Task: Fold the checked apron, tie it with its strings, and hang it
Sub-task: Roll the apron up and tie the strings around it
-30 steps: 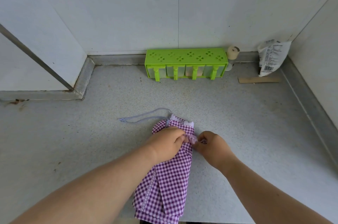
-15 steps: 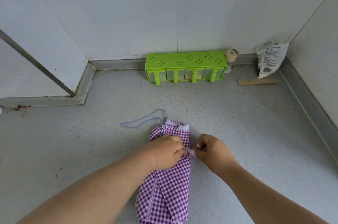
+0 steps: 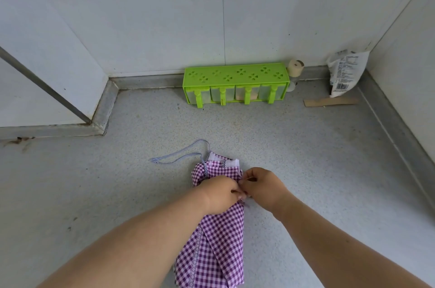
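A: Change since previous frame?
B: The right hand has closed in against the left hand; both pinch a string at the right edge of the folded checked apron.
A: Location, clearance?
B: Near countertop edge; a loose string trails left. Green organizer stands well apart at the wall.

One apron near, with one loose string. Two hands: left hand, right hand. Far: one green rack with four drawers, one roll, one bag, one cardboard strip.
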Action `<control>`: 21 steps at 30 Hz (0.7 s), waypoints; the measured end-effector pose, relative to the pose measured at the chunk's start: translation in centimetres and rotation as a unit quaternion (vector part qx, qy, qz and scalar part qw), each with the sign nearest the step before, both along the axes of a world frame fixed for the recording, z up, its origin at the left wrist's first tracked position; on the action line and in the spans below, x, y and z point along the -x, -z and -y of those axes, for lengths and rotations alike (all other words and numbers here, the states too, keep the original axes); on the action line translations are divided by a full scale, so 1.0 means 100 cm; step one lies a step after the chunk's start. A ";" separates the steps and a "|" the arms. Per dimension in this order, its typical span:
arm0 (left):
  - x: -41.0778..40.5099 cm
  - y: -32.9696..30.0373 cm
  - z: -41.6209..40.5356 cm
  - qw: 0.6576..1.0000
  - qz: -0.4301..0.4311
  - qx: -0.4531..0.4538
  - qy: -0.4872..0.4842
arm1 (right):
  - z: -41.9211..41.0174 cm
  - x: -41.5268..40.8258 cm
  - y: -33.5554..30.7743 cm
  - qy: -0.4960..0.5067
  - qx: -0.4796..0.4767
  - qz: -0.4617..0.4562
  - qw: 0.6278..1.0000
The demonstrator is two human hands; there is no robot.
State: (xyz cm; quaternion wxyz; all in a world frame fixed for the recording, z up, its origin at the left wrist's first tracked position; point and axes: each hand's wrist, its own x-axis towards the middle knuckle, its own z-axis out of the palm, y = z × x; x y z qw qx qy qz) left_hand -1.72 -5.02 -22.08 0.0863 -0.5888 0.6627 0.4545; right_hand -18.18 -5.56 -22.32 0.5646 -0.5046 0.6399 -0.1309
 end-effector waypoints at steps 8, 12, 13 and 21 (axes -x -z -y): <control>-0.007 0.015 0.002 0.984 -0.084 0.034 -0.155 | -0.008 -0.002 0.004 -0.028 0.040 -0.017 0.999; -0.006 0.017 0.001 0.980 -0.086 0.040 -0.173 | -0.011 -0.002 0.002 -0.063 0.068 -0.048 0.995; -0.005 0.016 0.000 0.979 -0.087 0.037 -0.179 | -0.012 -0.001 0.003 -0.069 0.072 -0.048 0.994; -0.006 0.011 0.001 0.983 -0.053 0.048 -0.167 | -0.014 0.006 0.003 -0.126 0.108 -0.102 0.981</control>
